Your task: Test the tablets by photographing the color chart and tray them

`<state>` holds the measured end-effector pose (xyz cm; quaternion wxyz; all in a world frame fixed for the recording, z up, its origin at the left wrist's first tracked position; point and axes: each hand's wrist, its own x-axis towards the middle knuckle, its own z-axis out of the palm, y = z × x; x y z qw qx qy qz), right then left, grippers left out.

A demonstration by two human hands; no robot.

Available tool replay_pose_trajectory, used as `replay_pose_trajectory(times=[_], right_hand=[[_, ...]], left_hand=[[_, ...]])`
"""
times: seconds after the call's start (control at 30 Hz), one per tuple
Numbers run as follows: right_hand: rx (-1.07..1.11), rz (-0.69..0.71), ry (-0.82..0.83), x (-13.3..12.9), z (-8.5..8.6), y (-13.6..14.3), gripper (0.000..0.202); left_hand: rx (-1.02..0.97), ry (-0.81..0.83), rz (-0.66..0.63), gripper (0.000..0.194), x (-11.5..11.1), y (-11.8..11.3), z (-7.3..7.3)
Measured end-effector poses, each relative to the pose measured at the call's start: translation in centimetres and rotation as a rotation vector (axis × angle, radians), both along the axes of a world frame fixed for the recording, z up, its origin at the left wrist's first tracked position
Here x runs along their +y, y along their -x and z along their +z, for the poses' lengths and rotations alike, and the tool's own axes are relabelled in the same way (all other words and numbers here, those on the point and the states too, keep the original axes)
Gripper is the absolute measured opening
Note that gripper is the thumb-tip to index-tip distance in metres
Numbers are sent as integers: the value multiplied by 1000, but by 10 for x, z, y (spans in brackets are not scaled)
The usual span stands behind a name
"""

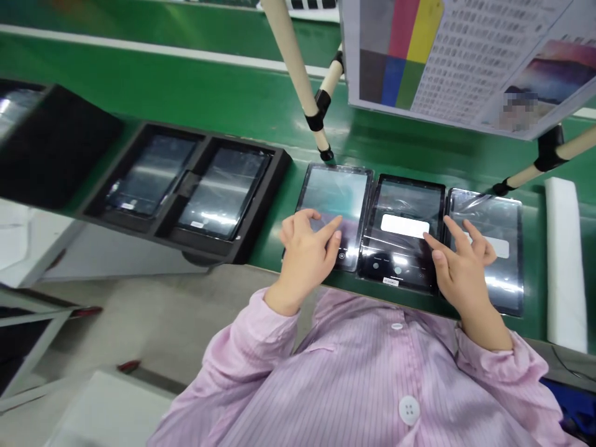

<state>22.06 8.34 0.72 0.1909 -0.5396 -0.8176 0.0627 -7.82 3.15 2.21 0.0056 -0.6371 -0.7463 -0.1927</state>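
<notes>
Three tablets lie side by side on the green bench in front of me. The left tablet [333,192] shows a pale bluish screen; my left hand [307,248] is over its lower left part, fingers apart and holding nothing. On the middle tablet [405,202] a white pop-up box glows on a dark screen. My right hand [463,267] reaches across the gap to the right tablet [500,217], with one fingertip at the right end of that box. Its other fingers are spread over the right tablet, partly hiding that one's own white box.
To the left, a black foam tray [246,248] holds two more tablets, and another black tray [60,143] stands beyond. A printed chart board [447,62] rises behind on a cream pipe frame [298,62]. A white foam strip [565,267] lies at the right.
</notes>
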Motion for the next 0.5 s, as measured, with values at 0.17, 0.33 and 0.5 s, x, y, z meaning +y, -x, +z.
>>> replay_pose_trajectory(times=[0.17, 0.33, 0.5], right_hand=[[74, -52, -139, -3, 7, -6, 61], [111, -197, -238, -9, 17, -41, 59], [60, -388, -169, -16, 17, -83, 69]], left_hand=[[-17, 14, -8, 36, 4, -6, 1], [24, 77, -31, 37, 10, -13, 0], [81, 92, -20, 43, 12, 3, 1]])
